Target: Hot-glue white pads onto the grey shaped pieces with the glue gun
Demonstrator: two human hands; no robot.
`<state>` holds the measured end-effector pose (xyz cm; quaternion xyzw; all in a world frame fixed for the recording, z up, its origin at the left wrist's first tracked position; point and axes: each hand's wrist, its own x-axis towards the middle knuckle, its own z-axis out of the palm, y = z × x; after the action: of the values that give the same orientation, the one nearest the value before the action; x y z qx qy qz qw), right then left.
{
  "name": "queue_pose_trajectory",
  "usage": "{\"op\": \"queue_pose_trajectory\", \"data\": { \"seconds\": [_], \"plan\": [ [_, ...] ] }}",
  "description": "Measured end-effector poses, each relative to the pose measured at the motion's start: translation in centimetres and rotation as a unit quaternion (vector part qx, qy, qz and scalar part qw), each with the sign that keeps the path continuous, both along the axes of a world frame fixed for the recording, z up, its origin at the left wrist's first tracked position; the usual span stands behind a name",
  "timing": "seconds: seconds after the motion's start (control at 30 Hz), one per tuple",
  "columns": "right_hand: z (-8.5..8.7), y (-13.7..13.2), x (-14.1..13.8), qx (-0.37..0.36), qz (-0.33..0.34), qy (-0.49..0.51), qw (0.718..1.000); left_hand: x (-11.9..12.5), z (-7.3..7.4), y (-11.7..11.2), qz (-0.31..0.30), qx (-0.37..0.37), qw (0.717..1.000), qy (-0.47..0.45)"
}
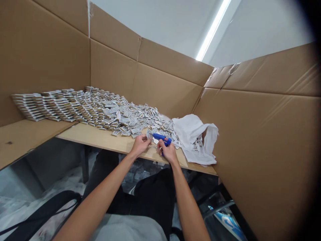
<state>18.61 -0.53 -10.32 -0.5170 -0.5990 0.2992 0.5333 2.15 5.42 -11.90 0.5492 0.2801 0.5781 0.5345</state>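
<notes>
My right hand (pixel 167 150) is wrapped round a blue glue gun (pixel 162 138), its nozzle pointing left. Close to the nozzle, my left hand (pixel 141 144) pinches a small pale flat piece (pixel 148 134) between thumb and fingers; its exact kind is too small to make out. Both hands are over the front edge of the wooden table (pixel 105 138). Just beyond them spreads a loose heap of small grey-and-white flat pieces (pixel 130 117).
Neat stacks of similar pieces (pixel 57 105) stand along the left. A white plastic bag (pixel 192 134) with more pieces in it lies at the right. Tall cardboard walls (pixel 160 80) enclose the table on the left, back and right.
</notes>
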Motion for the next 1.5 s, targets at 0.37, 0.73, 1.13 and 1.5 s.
{"op": "queue_pose_trajectory", "data": {
  "seconds": [0.37, 0.73, 1.13, 1.5],
  "plan": [
    [0.0, -0.1, 0.0, 0.019, -0.03, -0.077, 0.996, -0.1, -0.2, 0.3, 0.018, 0.019, 1.0, 0.017],
    [0.2, -0.4, -0.1, 0.027, -0.04, -0.137, 0.989, -0.2, -0.4, 0.2, 0.034, 0.041, 0.998, 0.033],
    [0.3, -0.4, -0.8, 0.098, -0.074, -0.199, 0.972, 0.0, -1.1, 0.6, 0.092, 0.058, 0.992, 0.059],
    [1.8, -1.5, -2.2, 0.169, -0.077, -0.411, 0.893, -0.5, -0.8, 0.6, 0.115, 0.072, 0.988, 0.077]
  ]
}}
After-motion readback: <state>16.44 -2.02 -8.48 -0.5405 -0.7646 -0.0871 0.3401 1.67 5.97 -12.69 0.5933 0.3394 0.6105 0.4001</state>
